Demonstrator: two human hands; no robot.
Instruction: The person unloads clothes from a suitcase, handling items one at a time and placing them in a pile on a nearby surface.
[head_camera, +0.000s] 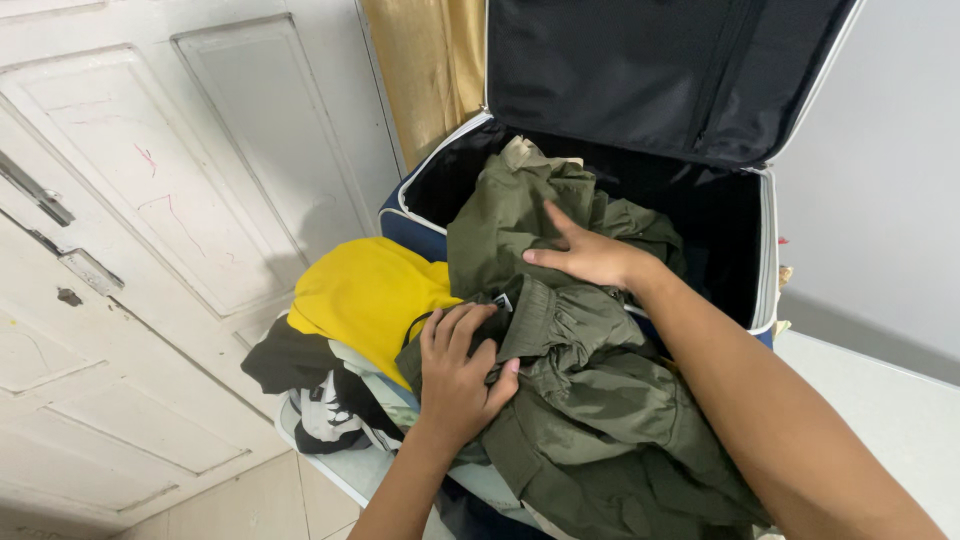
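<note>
An olive green garment lies crumpled across the front edge of an open dark suitcase. My left hand grips a fold of it near its elastic waistband, with the fingers curled over the cloth. My right hand lies flat on the upper part of the same garment, fingers spread, pressing it down inside the case. The suitcase lid stands upright behind, with its black lining showing.
A yellow garment tops a heap of black, white and pale clothes left of the suitcase. A white panelled door fills the left. A tan curtain hangs behind. A white surface lies at right.
</note>
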